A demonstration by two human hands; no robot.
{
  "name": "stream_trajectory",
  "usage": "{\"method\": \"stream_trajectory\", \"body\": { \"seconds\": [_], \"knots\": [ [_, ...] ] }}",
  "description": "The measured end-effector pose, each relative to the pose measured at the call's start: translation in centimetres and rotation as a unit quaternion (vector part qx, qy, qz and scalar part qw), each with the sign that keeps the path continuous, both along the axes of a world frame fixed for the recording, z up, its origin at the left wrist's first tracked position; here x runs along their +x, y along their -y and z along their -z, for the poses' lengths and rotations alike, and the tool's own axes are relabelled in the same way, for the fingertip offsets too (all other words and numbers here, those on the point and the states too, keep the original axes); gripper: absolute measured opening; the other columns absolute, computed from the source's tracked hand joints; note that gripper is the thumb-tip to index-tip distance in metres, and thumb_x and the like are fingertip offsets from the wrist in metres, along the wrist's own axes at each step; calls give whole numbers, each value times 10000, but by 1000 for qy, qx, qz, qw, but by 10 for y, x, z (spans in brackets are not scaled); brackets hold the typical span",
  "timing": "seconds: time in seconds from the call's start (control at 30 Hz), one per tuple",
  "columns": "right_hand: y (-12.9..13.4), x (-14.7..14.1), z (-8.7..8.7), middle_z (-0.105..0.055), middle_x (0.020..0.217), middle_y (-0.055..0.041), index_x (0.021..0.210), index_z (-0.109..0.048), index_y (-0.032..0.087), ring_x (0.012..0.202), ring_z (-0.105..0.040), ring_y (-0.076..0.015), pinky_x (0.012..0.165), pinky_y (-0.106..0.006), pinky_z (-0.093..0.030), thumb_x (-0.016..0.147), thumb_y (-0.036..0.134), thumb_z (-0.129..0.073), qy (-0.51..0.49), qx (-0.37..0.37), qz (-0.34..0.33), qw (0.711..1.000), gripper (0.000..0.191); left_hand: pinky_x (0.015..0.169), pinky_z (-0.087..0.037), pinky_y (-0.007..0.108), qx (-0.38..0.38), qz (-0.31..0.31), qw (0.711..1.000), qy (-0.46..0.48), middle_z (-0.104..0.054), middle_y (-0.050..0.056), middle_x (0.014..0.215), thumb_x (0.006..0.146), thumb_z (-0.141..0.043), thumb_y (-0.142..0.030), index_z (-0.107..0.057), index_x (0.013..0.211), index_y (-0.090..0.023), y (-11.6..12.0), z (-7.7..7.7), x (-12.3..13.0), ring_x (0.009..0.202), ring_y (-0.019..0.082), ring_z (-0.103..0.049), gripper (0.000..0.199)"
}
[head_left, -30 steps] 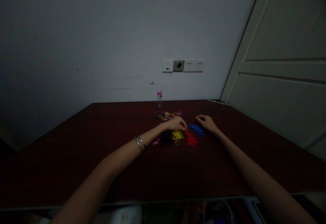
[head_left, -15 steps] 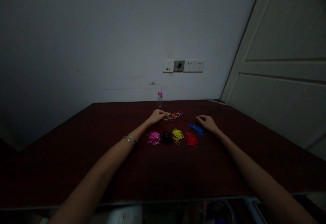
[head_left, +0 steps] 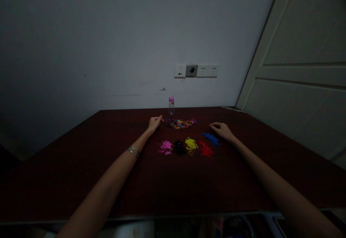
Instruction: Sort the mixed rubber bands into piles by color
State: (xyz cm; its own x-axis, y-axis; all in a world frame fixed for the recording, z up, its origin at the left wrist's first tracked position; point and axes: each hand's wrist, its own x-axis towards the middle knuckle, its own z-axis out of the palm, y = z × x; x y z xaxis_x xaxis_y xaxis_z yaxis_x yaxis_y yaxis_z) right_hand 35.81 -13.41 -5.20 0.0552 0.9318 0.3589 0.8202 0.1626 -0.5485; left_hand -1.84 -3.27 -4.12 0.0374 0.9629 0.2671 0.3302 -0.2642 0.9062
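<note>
On the dark red table, a pile of mixed-colour small rubber bands (head_left: 180,124) lies below the bottle. Just left of that pile rests my left hand (head_left: 155,123), apart from it, with its fingers curled closed; whatever is in them is too small to tell. My right hand (head_left: 221,129) lies beside the blue bands (head_left: 211,139), its fingers pressed together and their contents hidden. Nearer to me, sorted heaps form a row: pink bands (head_left: 165,147), black bands (head_left: 179,147), yellow bands (head_left: 191,145) and red bands (head_left: 206,149).
A clear bottle with a pink cap (head_left: 171,105) stands at the back of the table (head_left: 173,184), close to the wall. Wall sockets (head_left: 196,70) are above it. A pale door (head_left: 300,75) is on the right. Dim items lie below the table's front edge.
My left hand has moved left, away from the mixed pile, uncovering its left end. My right hand stays beside the blue bands. The view has shifted slightly.
</note>
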Motion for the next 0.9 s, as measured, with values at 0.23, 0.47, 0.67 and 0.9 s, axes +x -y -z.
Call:
{"method": "stream_trajectory", "body": {
  "seconds": [0.23, 0.47, 0.67, 0.9],
  "knots": [
    [-25, -12, -13, -682, 985, -66, 990, -673, 172, 876, -629, -192, 837, -305, -466, 769, 284, -489, 59, -9, -53, 997, 309, 439, -235, 207, 10, -3, 999, -50, -348, -40, 400, 745, -428, -598, -664, 688, -96, 4, -3, 1, 409, 73, -324, 558],
    [-57, -37, -21, -675, 1017, -51, 993, -680, 204, 913, -619, -188, 849, -274, -457, 723, 203, -552, 131, -44, -84, 987, 299, 454, -262, 209, 18, -2, 999, -49, -369, -41, 408, 752, -424, -591, -673, 697, -102, 4, 1, -1, 416, 79, -346, 552],
    [-67, -51, -18, -664, 1006, -61, 999, -672, 219, 924, -607, -196, 824, -278, -452, 733, 212, -546, 178, -71, -64, 979, 295, 466, -272, 206, 30, 3, 998, -60, -378, -39, 423, 760, -428, -565, -677, 706, -97, 0, 5, -2, 430, 79, -349, 532],
    [-64, -54, -21, -655, 998, -63, 927, -675, 237, 922, -595, -204, 767, -275, -446, 749, 264, -538, 206, -67, -33, 976, 226, 470, -264, 208, 33, 9, 998, -55, -388, -39, 428, 743, -436, -584, -674, 689, -104, -3, 8, -4, 435, 79, -351, 538]
  ]
}}
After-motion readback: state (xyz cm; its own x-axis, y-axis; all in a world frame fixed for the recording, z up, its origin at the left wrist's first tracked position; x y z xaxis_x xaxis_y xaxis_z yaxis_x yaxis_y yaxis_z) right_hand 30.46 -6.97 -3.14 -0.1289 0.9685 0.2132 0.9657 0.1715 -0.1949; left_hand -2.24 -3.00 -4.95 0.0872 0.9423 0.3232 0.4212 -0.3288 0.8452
